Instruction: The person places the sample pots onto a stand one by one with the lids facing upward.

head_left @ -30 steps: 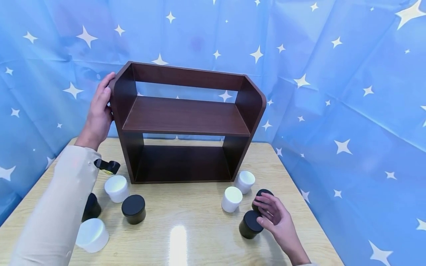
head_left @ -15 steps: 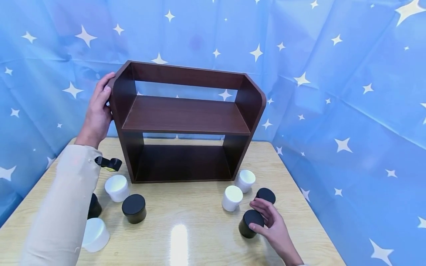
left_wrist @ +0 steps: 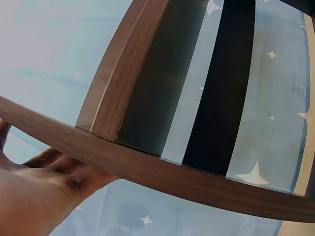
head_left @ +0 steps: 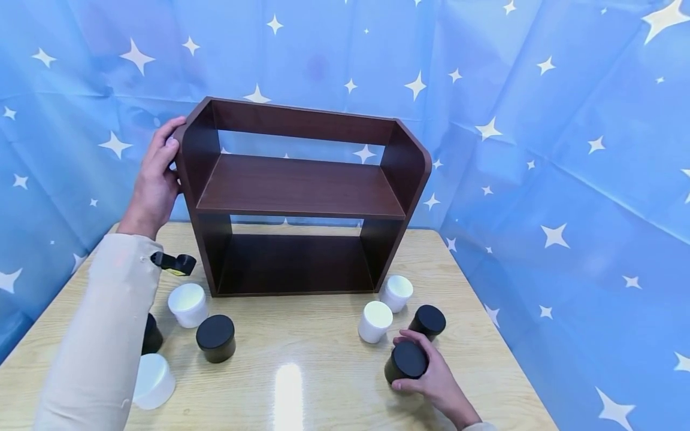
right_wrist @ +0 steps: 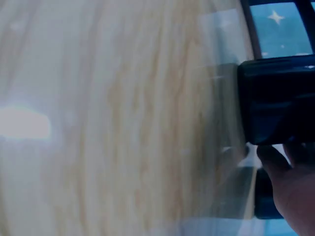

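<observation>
At the near right of the desk (head_left: 334, 359), the right hand (head_left: 439, 382) grips a black jar (head_left: 408, 360) round its side; equal pressure, clear of the second black jar (head_left: 429, 319) behind, seems best. Farther, the left hand (head_left: 153, 182) holds the brown two-tier shelf (head_left: 302, 185) by its left panel (head_left: 201, 158).

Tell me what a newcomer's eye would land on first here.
Probably the large dark-brown shelf on the table, its left side touched by the left hand. Then the right hand gripping a black container at front right, and the starry blue backdrop behind.
</observation>
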